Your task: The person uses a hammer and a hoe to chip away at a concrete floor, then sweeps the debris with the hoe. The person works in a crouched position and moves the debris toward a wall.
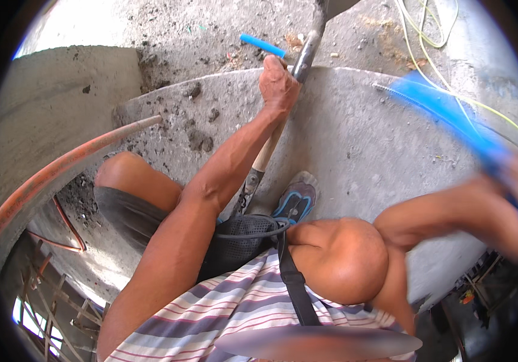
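Observation:
My left hand [279, 85] is closed around the shaft of a shovel [265, 154], near its metal socket. The shovel slants from between my legs toward the top of the view, where part of its dark blade shows. Just beyond my left knuckles is a short blue tube [261, 44]; I cannot tell whether the fingers touch it. Far to the right, my right hand [515, 172] is smeared by motion. It grips a long blue saw-like tool [437, 105] with a toothed-looking edge, also blurred, that points up and left.
I squat on a curved concrete slab [379, 157] with crumbled debris on it. An orange pipe [72, 160] sticks out at left beside a concrete block [60, 90]. A pale yellow-green cord [419, 36] runs down the right side. Wooden scaffolding [54, 301] shows below the left edge.

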`<control>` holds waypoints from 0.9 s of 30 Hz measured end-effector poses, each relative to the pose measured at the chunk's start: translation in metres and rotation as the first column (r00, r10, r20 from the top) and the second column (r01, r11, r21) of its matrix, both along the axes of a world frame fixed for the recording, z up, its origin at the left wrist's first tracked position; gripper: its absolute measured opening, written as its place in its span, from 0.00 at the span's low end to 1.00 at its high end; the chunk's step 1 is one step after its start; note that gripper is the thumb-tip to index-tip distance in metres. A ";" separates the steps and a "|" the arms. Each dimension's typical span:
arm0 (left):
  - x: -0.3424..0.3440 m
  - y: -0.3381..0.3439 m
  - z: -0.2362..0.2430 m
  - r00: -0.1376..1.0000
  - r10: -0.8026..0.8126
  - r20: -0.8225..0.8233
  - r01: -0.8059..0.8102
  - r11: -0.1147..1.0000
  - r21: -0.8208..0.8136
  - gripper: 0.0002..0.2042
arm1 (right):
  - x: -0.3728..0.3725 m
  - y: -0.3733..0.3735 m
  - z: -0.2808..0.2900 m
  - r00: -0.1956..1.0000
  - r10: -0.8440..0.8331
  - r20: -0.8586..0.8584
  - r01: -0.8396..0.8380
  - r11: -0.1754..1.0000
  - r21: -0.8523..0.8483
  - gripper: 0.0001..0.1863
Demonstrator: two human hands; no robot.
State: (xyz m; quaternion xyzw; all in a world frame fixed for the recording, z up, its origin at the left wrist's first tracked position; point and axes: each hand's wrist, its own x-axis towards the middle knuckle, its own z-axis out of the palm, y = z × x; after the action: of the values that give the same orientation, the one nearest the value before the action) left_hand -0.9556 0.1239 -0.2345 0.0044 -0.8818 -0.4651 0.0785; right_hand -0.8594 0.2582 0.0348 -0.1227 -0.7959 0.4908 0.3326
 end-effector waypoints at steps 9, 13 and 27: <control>-0.005 0.001 0.020 0.992 -0.085 0.089 0.084 0.996 0.011 0.10 | 0.051 0.031 -0.075 0.789 -0.090 0.608 0.240 0.956 -0.170 0.19; 0.027 -0.021 0.042 0.969 -0.188 0.157 0.227 0.932 -0.282 0.23 | 0.089 0.029 -0.077 0.797 -0.089 0.598 0.271 0.937 -0.222 0.18; 0.031 -0.091 0.044 0.140 -0.942 0.304 -0.601 0.163 0.783 0.08 | 0.216 0.002 -0.223 0.697 -0.041 0.716 0.513 0.726 -0.458 0.21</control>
State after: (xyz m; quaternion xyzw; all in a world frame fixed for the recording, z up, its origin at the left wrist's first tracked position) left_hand -0.9243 0.0327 -0.1901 0.1685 -0.1476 -0.7590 -0.6114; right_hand -0.6434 0.2598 -0.1884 -0.5184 -0.6181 0.5895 0.0418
